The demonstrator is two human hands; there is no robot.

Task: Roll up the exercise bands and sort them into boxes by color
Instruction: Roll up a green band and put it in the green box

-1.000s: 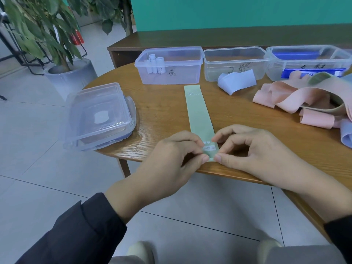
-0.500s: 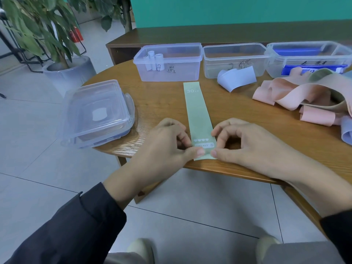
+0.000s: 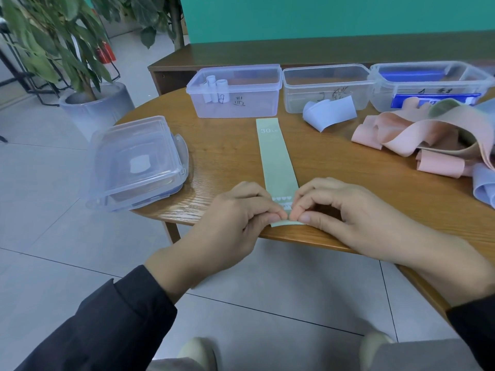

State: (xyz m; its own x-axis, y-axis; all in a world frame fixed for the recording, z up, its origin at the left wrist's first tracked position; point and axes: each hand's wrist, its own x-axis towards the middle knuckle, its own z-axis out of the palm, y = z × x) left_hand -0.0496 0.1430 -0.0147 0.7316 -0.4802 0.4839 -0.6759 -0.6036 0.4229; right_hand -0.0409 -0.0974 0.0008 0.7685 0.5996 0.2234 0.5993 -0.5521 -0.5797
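Green band (image 3: 276,159) flat on wooden table (image 3: 230,156), near end pinched by left hand (image 3: 238,220) and right hand (image 3: 345,218) | left clear box (image 3: 235,89): pale rolls (image 3: 217,91) | middle box (image 3: 326,87): contents unclear | right box (image 3: 428,84): blue bands (image 3: 409,75)

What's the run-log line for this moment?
phase: starting roll | left hand + right hand: pinch green band near end | band: flat on table
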